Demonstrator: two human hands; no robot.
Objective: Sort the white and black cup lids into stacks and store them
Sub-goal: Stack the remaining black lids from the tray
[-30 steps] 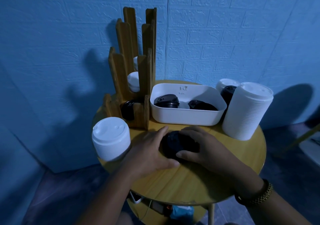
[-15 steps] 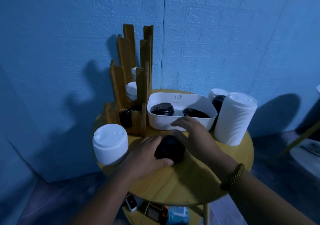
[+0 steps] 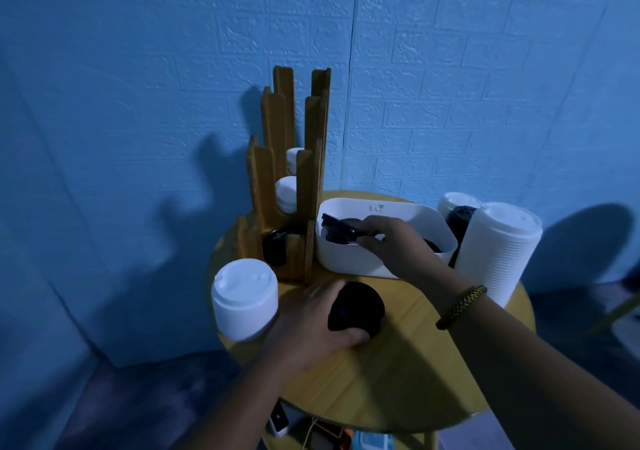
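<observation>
My left hand grips a short stack of black lids on the round wooden table. My right hand reaches into the white tub and pinches a black lid there. More black lids lie in the tub, partly hidden by my hand. A short stack of white lids stands at the table's left edge. A tall stack of white lids stands at the right.
A wooden tiered holder stands behind the tub, with white lids in its upper slots and a black lid in the lowest. A black and a white stack sit behind the tall stack. Blue brick wall behind; gadgets on the shelf below.
My right hand left the black stack, moved into the white tub and took hold of a black lid. My left hand stayed on the black stack. The camera view shifted upward.
</observation>
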